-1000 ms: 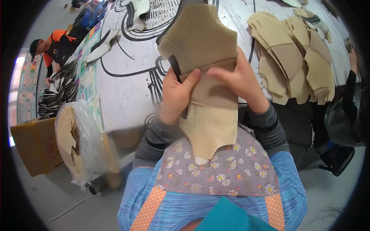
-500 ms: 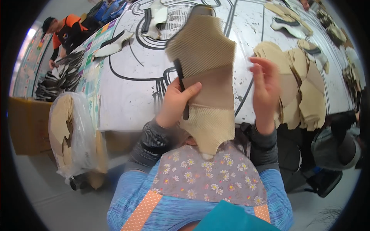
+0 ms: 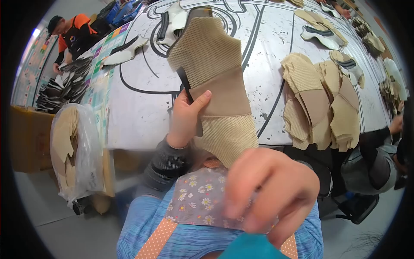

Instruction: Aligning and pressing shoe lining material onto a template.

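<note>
My left hand (image 3: 186, 116) is closed on the edge of a beige mesh fabric piece (image 3: 224, 86), thumb on top. The piece has a smooth tan band (image 3: 222, 97) across its middle and a dark strip (image 3: 183, 80) along its left edge. Its lower end reaches down towards my apron (image 3: 194, 194). Close to the camera, my right hand (image 3: 271, 190) hangs large and blurred over the apron, its fingers curled beside a teal cloth (image 3: 250, 248). It is apart from the fabric piece, and whether anything is in its fingers cannot be made out.
Stacks of beige fabric pieces (image 3: 306, 103) lie on the table (image 3: 142, 116) to the right. White-and-black pieces (image 3: 125, 52) lie further back. A plastic bag of beige pieces (image 3: 88, 151) stands at the left by a cardboard box (image 3: 30, 142). A co-worker (image 3: 71, 36) handles dark pieces at far left.
My right hand has come from beside the fabric piece down and towards the camera, its fingers now curled. The fabric piece in my left hand has shifted a little left.
</note>
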### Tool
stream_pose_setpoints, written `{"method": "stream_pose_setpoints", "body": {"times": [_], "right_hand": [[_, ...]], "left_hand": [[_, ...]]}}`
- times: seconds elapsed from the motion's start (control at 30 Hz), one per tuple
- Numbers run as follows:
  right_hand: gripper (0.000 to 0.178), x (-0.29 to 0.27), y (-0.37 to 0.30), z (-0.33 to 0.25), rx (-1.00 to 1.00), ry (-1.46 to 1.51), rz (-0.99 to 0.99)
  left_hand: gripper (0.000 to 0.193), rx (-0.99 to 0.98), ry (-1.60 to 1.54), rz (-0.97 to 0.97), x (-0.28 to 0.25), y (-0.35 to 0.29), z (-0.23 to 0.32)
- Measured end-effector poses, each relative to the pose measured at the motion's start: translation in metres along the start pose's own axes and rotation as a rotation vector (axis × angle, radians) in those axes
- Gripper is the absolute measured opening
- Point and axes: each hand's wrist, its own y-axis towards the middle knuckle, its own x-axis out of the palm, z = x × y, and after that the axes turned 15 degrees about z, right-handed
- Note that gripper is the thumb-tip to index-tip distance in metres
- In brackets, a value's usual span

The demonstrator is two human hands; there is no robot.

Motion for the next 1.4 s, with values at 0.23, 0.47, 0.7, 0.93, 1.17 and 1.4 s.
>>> {"method": "stream_pose_setpoints", "body": {"times": [0.23,0.47,0.7,0.93,1.17,1.4], "right_hand": [[0.02,-0.016,0.004,0.008,0.136,0.166,-0.305],[0.019,-0.011,-0.007,0.04,-0.18,0.271,-0.282],[0.025,-0.05,0.007,-0.003,-0.241,-0.409,-0.229],[0.037,-0.111,-0.007,0.059,0.13,-0.787,0.794],[0.037,-0.126,-0.015,0.053,0.281,-0.836,0.73],[0.023,-0.111,0.008,0.054,0.054,-0.643,0.861]], "left_hand": [[0.038,0.0,0.039,0.024,-0.001,0.003,-0.004],[0.039,-0.037,0.002,-0.01,0.002,0.002,-0.004],[0.042,0.001,0.001,-0.022,-0.003,-0.004,-0.003],[0.04,0.062,0.07,-0.069,0.002,-0.007,-0.005],[0.031,-0.013,-0.054,-0.096,0.005,-0.008,-0.005],[0.037,-0.197,0.075,-0.237,0.003,-0.007,0.001]]}}
